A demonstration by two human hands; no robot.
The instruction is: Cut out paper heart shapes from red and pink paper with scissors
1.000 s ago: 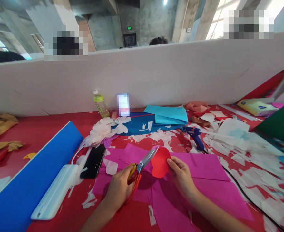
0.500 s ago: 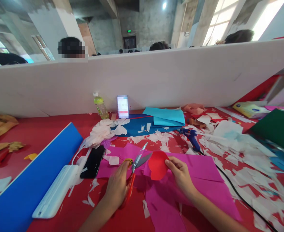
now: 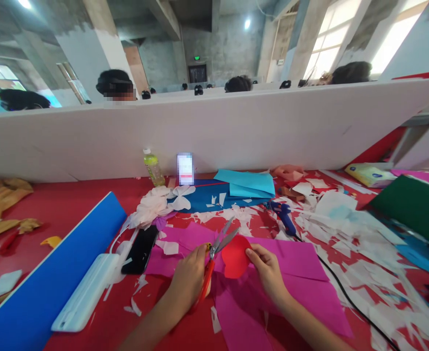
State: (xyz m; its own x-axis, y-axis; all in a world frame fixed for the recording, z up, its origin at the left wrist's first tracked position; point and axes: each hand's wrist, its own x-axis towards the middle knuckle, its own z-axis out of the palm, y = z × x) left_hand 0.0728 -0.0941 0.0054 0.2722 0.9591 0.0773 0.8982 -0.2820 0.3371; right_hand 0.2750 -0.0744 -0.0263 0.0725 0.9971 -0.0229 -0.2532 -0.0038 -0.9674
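Observation:
My left hand [image 3: 189,279] grips the orange handles of a pair of scissors [image 3: 217,248]. Their silver blades stand apart and point up and right, at the upper left edge of a rounded red paper piece [image 3: 234,257]. My right hand [image 3: 267,270] pinches the right edge of that red piece with thumb and fingers. Both hands hover over large magenta paper sheets [image 3: 294,263] spread on the red table [image 3: 68,204].
A black phone [image 3: 140,248] and white power bank [image 3: 84,295] lie left of my hands, beside a blue board [image 3: 46,273]. Behind are white paper flowers [image 3: 152,204], a green bottle [image 3: 153,168], blue sheets [image 3: 247,183], a blue glue gun [image 3: 282,214] with black cable, and white scraps [image 3: 349,219]. A white partition [image 3: 214,126] stands at the back; other people's heads show beyond it.
The scissor blades, shut a second ago, have opened. Scissors and red piece have shifted slightly left and lower over the magenta paper. The camera has tilted up a little.

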